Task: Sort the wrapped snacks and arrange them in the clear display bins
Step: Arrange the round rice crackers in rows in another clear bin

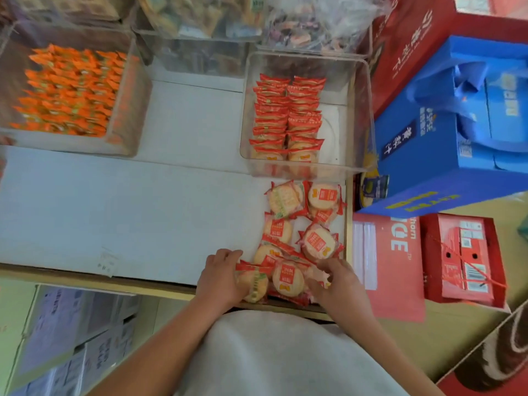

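Head view. Bunching a cluster of wrapped snacks at the near edge of the white shelf, right in front of the body. Clasping its left side with the left hand, curled over the top pack. Pinching the crinkled wrapper ends on the other side with the right hand, curled as well. Leaving more loose packs scattered just behind, between the cluster and the clear bin. Spotting two neat rows already standing on edge in that bin, with bare floor along its right side. Judging the packs light, puffy and slick in their film, with brittle round cakes inside: likely to slide apart or crack if squeezed hard. Best taken from both sides as one stack, pressing gently on the cake rims, not on the loose crimped ends. Noting an orange-filled bin well apart at far left.
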A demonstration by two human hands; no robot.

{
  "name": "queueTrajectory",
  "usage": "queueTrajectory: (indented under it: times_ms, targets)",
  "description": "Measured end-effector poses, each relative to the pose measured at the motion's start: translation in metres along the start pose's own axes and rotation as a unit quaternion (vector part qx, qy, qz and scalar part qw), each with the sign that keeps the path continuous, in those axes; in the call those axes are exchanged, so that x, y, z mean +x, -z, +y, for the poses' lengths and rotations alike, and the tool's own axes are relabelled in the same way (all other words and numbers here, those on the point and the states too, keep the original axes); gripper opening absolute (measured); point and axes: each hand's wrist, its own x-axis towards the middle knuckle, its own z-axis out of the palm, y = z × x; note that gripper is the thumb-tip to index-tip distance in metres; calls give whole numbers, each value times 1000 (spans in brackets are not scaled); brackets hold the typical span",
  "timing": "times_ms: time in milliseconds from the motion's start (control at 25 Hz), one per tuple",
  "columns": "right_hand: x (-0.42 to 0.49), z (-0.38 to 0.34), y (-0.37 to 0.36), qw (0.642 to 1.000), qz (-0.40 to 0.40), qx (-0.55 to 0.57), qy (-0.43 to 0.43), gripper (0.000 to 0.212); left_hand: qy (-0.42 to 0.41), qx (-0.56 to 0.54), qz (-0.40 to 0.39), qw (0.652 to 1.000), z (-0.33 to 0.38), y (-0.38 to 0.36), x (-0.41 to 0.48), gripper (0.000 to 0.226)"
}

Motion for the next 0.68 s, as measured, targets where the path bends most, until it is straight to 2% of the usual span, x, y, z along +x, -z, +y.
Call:
queueTrajectory:
  times_ms: [80, 160, 240, 320, 400, 600, 680]
  targets:
    - [-7, 1, -17, 999, -8, -14, 30, 62, -8, 4, -10, 1000, -2, -3, 2, 82]
    - [-4, -2, -33, 997, -3, -74, 38, 84, -11, -10, -19, 1000, 0, -2, 6, 81]
    - [4, -6, -42, 990, 0, -139, 31, 93, 4, -65, -15, 998, 1, 1, 7, 76]
    - [10, -7, -49, 987, -1, -161, 21, 86, 1, -93, 4, 996, 3, 1, 8, 69]
    - [15, -7, -50, 990, 2, -141, 19, 69, -4, -124, 31, 992, 5, 2, 9, 60]
    - [19, -19, -28, 998, 53, -44, -7, 40, -8, -198, 89, 976, 17, 21, 11, 37]
    - [18, -28, -11, 996, 35, 65, -51, 31, -5, -240, 93, 966, 27, 33, 8, 32]
